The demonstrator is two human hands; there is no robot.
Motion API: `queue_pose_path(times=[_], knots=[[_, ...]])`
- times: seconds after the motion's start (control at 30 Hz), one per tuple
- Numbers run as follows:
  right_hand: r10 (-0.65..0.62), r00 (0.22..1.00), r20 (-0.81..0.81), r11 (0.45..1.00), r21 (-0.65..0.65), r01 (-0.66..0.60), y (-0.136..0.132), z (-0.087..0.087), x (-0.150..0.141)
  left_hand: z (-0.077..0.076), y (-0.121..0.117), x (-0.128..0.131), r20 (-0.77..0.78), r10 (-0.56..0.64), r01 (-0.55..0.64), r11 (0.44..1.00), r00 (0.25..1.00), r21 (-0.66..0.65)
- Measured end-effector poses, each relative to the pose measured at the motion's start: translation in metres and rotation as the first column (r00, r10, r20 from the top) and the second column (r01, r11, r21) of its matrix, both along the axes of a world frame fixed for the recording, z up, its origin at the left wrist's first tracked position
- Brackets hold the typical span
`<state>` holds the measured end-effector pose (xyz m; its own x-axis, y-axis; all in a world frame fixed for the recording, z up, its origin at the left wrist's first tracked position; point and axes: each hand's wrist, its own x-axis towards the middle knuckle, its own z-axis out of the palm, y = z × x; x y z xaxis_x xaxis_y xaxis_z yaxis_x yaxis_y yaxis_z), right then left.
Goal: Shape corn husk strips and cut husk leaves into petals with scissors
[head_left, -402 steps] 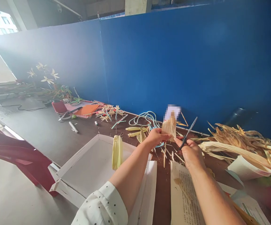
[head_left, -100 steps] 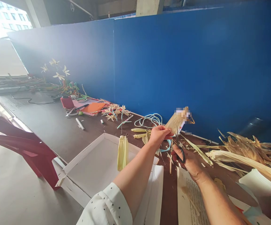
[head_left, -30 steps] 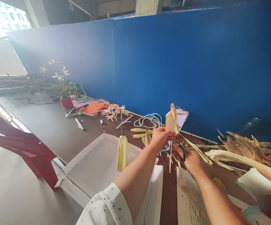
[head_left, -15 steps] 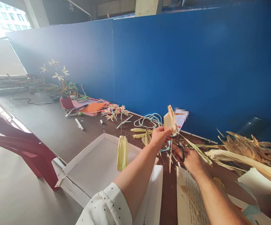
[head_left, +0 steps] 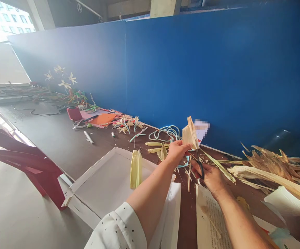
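Note:
My left hand pinches a folded, pale piece of dried corn husk and holds it upright above the table. My right hand is closed round the black handles of a pair of scissors. The blades point up at the lower edge of the husk; whether they are cutting into it I cannot tell. A greenish-yellow piece of husk stands against the inside of a white box lid, left of my left forearm. Greenish husk bits lie just behind my left hand.
A heap of brown husks lies at the right, beside a white container. A printed sheet is under my right forearm. Light-blue cord and husk flowers lie along the blue partition. A red chair stands at the left.
The view has shifted very slightly. Both hands stay in nearly the same place, still holding the husk and the scissors.

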<state>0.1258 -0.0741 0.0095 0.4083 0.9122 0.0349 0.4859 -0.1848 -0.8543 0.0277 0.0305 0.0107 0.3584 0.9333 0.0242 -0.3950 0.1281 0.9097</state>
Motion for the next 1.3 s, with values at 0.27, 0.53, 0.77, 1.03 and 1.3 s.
queue_pose_path(times=[0.27,0.53,0.77,1.03,1.3], knots=[[-0.019,1.0,0.001,0.999,0.035,0.019,0.0,-0.001,0.001,0.001,-0.001,0.0,-0.052,-0.02,0.021,1.0,0.998,0.023],[-0.069,0.993,-0.098,0.997,0.038,0.073,0.008,-0.016,0.013,0.004,-0.004,-0.002,-0.071,-0.077,0.08,0.996,0.995,0.043],[-0.08,0.992,-0.095,0.995,0.052,0.085,0.009,-0.017,0.016,0.003,-0.004,-0.003,-0.082,-0.083,0.086,0.995,0.993,0.04],[-0.071,0.996,-0.054,0.996,0.047,0.073,0.007,-0.015,0.015,0.004,-0.004,-0.003,-0.072,-0.068,0.07,0.997,0.995,0.024],[-0.055,0.99,-0.128,0.996,0.059,0.063,0.01,-0.018,0.015,-0.001,-0.001,-0.001,-0.142,-0.078,0.085,0.995,0.987,0.044]])
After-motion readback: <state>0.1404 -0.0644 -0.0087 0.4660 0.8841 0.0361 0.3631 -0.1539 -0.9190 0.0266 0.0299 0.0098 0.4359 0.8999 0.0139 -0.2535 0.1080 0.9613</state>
